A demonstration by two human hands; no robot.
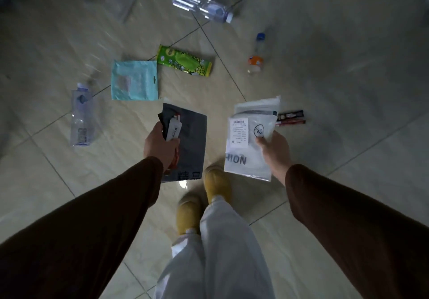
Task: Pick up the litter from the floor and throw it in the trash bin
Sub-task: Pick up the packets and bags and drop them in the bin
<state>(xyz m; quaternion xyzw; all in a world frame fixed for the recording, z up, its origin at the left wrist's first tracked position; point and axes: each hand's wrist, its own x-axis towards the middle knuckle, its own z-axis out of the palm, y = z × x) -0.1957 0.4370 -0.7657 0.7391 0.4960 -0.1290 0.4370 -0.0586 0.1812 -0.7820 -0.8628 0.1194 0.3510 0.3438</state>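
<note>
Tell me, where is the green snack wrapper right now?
The green snack wrapper lies on the floor ahead of the person, left of centre in the head view, just right of the pale blue packet.

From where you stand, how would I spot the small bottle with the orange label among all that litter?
Start at the tiled floor and look up and right of the right hand. Past the white bags it holds lies the orange-label bottle, alone on the tiles. Its blue cap, orange band and short body set it apart from the two big clear bottles.
</note>
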